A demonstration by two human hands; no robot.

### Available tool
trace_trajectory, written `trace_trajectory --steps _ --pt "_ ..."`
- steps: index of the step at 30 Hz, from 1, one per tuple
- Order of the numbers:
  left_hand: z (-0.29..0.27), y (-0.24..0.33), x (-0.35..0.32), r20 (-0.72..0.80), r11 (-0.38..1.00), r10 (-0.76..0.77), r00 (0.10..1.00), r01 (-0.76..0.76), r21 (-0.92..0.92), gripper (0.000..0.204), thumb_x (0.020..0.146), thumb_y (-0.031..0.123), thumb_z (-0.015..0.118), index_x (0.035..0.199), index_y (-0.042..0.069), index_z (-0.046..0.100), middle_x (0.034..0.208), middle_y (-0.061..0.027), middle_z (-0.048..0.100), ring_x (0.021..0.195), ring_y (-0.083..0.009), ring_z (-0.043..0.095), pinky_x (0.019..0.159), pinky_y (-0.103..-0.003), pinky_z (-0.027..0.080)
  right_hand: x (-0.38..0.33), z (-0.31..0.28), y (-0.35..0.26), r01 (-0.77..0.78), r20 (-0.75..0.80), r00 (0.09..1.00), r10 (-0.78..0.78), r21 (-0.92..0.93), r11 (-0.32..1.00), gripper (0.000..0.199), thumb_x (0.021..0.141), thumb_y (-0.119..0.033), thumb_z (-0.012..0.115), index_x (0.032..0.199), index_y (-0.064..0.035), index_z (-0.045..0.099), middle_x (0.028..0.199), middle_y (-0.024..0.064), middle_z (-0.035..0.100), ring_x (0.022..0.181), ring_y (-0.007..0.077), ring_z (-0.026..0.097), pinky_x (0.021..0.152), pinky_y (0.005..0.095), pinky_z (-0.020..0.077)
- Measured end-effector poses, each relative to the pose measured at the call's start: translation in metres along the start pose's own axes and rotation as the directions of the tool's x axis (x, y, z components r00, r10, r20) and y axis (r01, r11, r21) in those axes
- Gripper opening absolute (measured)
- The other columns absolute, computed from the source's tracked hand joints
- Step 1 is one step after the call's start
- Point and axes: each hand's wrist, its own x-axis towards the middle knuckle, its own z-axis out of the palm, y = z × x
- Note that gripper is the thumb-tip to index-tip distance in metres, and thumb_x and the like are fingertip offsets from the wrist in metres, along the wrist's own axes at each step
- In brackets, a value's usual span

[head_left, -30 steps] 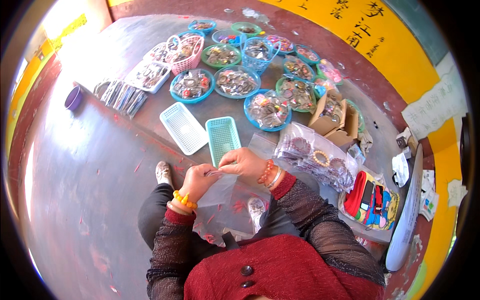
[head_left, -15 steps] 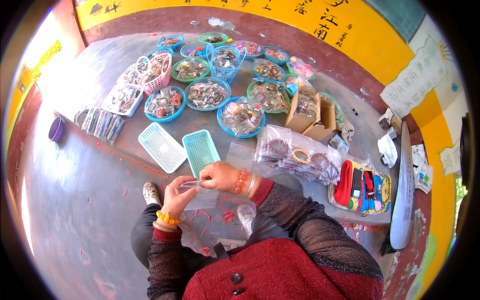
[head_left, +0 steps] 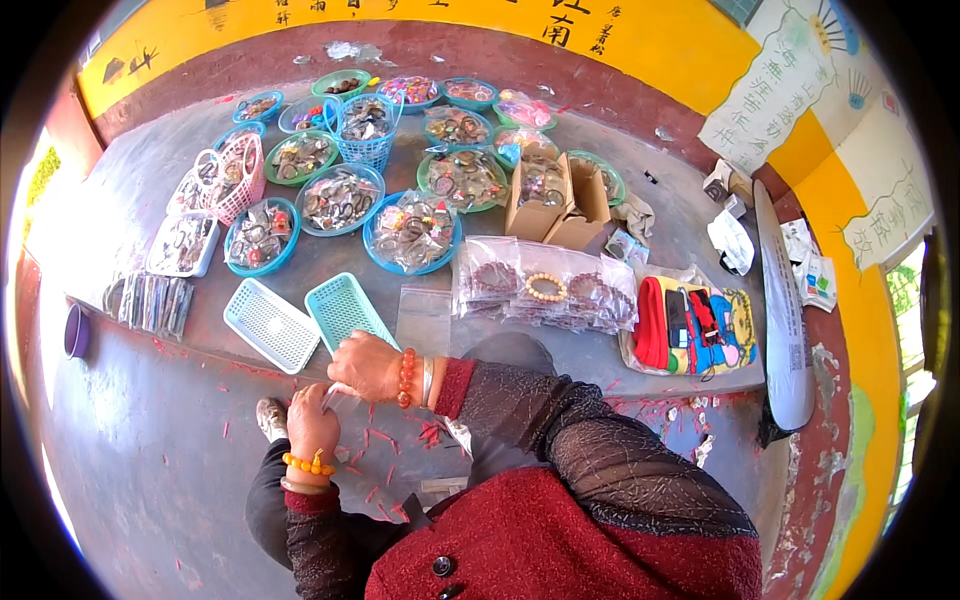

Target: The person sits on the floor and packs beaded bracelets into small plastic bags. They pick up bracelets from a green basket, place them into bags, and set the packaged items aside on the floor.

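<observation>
Both hands meet at the counter's (head_left: 640,365) front edge, left hand (head_left: 312,425) and right hand (head_left: 366,366) pinching a small clear bag (head_left: 338,392), mostly hidden between them; half a second ago it hung larger, lower.

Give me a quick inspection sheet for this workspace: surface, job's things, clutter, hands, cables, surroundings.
Surface: grey concrete ledge, red scraps on the floor below.
Job's things: small clear bag pinched between both hands, contents too small to tell.
Clutter: teal basket tray, pale blue tray, round bowls of trinkets, open cardboard box, bagged bead bracelets.
Hands: left hand and right hand both closed on the bag, grip at its top edge.
Cables: nothing seen.
Surroundings: yellow wall with paper sheets.
</observation>
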Motion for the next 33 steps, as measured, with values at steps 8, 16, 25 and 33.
trace_trajectory --steps 8,16,25,33 --pt "-0.013 0.018 -0.002 -0.099 0.997 0.027 0.995 -0.033 -0.067 0.02 0.074 0.002 0.054 0.093 0.003 0.061 0.093 -0.0149 0.062 0.093 -0.0345 0.057 0.083 -0.041 0.044 0.004 0.006 0.006 0.001 -0.025 1.0 -0.002 -0.021 1.0 0.021 0.077 -0.03 0.063 0.078 -0.0097 0.065 0.081 0.0069 0.064 0.085 0.0244 0.061 0.079 0.0399 0.0433" --pt "-0.03 -0.002 0.003 -0.28 0.997 -0.075 0.957 0.072 -0.021 0.013 0.08 0.009 0.056 0.086 0.003 0.065 0.082 -0.0151 0.065 0.08 -0.0338 0.061 0.073 -0.041 0.049 0.014 0.014 0.067 -0.248 -0.086 0.875 0.477 0.766 0.592 0.025 0.083 -0.027 0.061 0.082 -0.0019 0.065 0.079 0.0136 0.065 0.074 0.0263 0.064 0.064 0.0338 0.0478" --pt "-0.054 -0.006 0.001 -0.292 0.936 -0.352 0.89 0.334 -0.109 0.017 0.081 0.019 0.058 0.085 0.005 0.067 0.08 -0.0167 0.065 0.078 -0.0345 0.062 0.073 -0.041 0.049 0.0 0.148 0.111 -0.518 0.265 0.83 0.49 0.045 0.854 0.033 0.087 -0.027 0.045 0.098 -0.0026 0.063 0.094 0.0226 0.063 0.094 0.039 0.06 0.084 0.0458 0.0461" --pt "-0.055 -0.012 -0.005 -0.245 0.962 -0.268 0.932 0.275 -0.007 0.018 0.081 0.018 0.057 0.081 0.003 0.067 0.079 -0.0173 0.065 0.079 -0.035 0.062 0.072 -0.043 0.049 0.039 0.146 0.064 -0.861 0.653 0.303 0.694 0.5 -0.094 0.042 0.092 -0.034 0.035 0.114 -0.0014 0.051 0.103 0.0209 0.062 0.098 0.0343 0.06 0.082 0.0418 0.0483"
